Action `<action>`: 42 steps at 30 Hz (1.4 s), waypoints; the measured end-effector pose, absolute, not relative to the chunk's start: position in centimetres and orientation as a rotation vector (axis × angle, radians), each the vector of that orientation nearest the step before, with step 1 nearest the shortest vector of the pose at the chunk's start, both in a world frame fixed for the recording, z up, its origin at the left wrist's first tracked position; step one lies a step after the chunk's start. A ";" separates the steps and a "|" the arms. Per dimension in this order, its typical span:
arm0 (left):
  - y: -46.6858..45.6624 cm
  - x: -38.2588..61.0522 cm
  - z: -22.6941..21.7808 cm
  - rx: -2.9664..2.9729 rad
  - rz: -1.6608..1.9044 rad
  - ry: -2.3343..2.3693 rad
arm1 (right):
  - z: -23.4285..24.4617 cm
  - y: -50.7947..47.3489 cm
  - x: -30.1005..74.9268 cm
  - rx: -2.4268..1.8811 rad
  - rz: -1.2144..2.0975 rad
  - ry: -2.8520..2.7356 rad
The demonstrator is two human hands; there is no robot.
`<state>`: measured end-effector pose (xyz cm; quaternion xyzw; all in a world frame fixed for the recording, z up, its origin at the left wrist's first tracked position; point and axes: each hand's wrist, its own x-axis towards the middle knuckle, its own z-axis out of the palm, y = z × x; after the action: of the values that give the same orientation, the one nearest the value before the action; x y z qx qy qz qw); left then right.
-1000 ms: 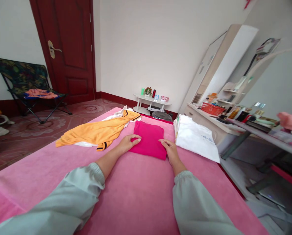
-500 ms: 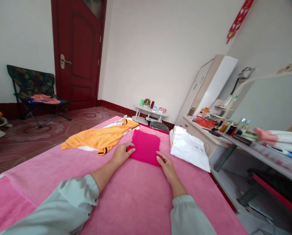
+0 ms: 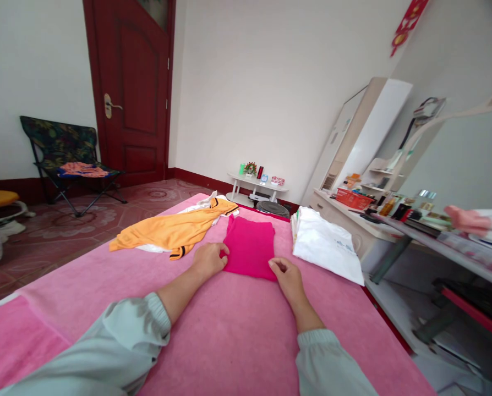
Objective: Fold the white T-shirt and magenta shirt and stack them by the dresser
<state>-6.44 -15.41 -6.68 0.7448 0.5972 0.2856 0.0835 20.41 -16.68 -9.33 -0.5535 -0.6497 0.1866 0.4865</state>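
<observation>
A bright magenta garment [image 3: 250,247], folded into a flat rectangle, lies on the pink bed cover [image 3: 229,335]. At its left edge, near the front corner, my left hand [image 3: 209,259] is closed, thumb and fingers pinching the cloth. My right hand [image 3: 288,276] pinches the front right corner between thumb and fingers. Left of the garment an orange polo shirt [image 3: 167,228] with black-striped trim is laid out, with white cloth showing beneath it. To the right is a stack of folded white shirts [image 3: 324,245], the top one bearing small blue lettering.
A dressing table [image 3: 388,234] with a red basket [image 3: 353,198] and bottles stands along the right side. Past the bed's far end is a low white shelf [image 3: 256,184]. A folding chair [image 3: 64,148] holding clothing stands left, near the red door [image 3: 134,93].
My fingers have closed in from resting along the garment's sides to pinching its edges. The view has shifted slightly, while the orange shirt and white stack stay in place.
</observation>
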 end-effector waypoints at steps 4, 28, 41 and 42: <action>-15.6 -5.9 -6.5 2.307 0.743 1.771 | -9.6 -16.6 20.6 -1.436 0.371 -1.640; -7.3 1.1 -8.2 2.402 0.572 1.597 | -7.8 -17.4 18.7 -1.765 0.199 -1.752; -7.4 1.4 -8.3 2.413 0.562 1.678 | -6.7 -2.4 19.0 -1.704 -0.064 -1.695; -7.4 1.4 -8.4 2.414 0.565 1.684 | -6.7 -2.3 18.7 -1.674 -0.123 -1.743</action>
<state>1.42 -7.43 -8.37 0.8033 0.5604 0.1882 0.0723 18.75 -2.33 -6.74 -0.6474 -0.6738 -0.0476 0.3530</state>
